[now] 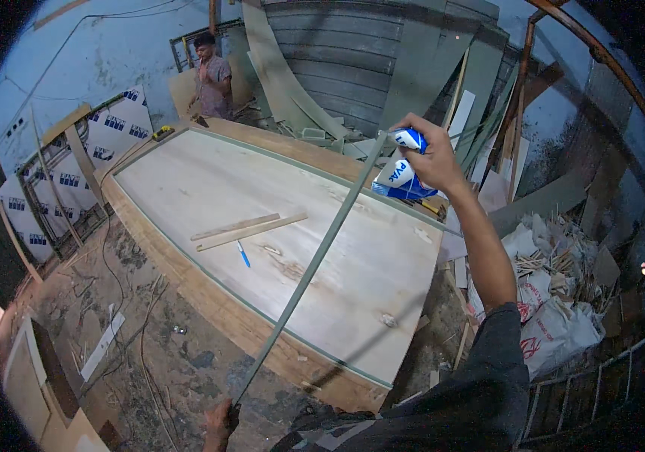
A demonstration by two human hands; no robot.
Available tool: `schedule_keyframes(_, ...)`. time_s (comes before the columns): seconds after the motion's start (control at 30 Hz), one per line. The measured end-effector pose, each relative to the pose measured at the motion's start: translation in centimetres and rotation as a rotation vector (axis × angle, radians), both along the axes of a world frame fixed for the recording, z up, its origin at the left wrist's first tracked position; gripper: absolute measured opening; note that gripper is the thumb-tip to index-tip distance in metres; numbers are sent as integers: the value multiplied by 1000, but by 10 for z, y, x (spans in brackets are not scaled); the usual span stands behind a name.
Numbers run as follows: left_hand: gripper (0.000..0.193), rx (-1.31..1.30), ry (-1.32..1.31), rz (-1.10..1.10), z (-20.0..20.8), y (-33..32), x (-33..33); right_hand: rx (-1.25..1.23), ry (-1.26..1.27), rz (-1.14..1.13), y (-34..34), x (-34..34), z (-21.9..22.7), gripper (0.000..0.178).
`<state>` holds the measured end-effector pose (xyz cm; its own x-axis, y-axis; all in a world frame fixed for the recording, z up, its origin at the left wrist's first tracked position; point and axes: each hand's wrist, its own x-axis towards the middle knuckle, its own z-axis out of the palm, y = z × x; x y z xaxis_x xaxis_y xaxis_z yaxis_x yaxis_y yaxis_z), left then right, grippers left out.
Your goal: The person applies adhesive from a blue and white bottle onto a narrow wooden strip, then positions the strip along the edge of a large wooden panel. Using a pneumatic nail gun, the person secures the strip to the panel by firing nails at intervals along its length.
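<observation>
A long, narrow grey-green strip (309, 275) slants across the work, over a large pale panel (262, 192) with a green-grey border. Around the strip's near lower end are the fingers of my left hand (221, 423), partly cut off by the picture's edge. Above the panel's right side, my right hand (429, 151) grips a blue and white glue packet (401, 179), its top against the strip's far end. On the panel lie two thin wooden sticks (262, 230) and a blue and white pen (244, 254).
Another person (213, 79) stands beyond the panel's far end, near a yellow tape measure (163, 132). White sacks (556, 328) and wood scraps fill the right side. Boards (322, 60) lean on the back wall; a cable (145, 343) trails over the littered floor.
</observation>
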<state>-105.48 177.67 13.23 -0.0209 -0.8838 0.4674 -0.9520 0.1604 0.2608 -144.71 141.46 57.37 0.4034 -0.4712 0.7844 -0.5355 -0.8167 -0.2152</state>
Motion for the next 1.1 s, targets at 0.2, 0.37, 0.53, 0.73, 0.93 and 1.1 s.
schedule_keyframes(0.2,42,222,14,54,29,-13,-12,47,-66,-119,-1,-9,1,25)
schedule_keyframes(0.37,31,272,23,139,4,-10,-6,-26,-56,2,-14,-9,-7,22)
schedule_keyframes(0.53,26,208,-19,86,29,-14,-15,7,-156,-56,-12,-10,-8,20)
schedule_keyframes(0.73,27,238,16,-21,23,3,-8,11,-63,-7,-10,-15,-17,20)
schedule_keyframes(0.93,29,159,252,-106,-19,1,-3,24,-92,-4,-21,-30,-33,22)
schedule_keyframes(1.1,26,416,42,3,32,-19,-21,238,-325,-44,-50,-58,-91,25)
